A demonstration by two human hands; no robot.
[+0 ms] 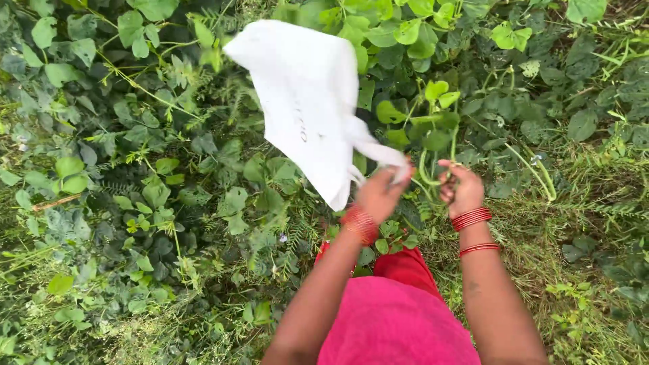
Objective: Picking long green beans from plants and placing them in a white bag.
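Left hand (382, 191) grips a white bag (307, 101), contents hidden; right hand (461, 188) clasps green pods (427, 174).

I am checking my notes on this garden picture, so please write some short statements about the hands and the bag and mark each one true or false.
1. The left hand grips a white plastic bag. True.
2. The right hand is empty and hangs away from the plants. False: it closes on green bean pods among the leaves.
3. Both wrists carry red bangles. True.
4. The bag lies flat on the ground. False: it is held up above the leafy vines.
5. The person wears pink and red clothing. True.
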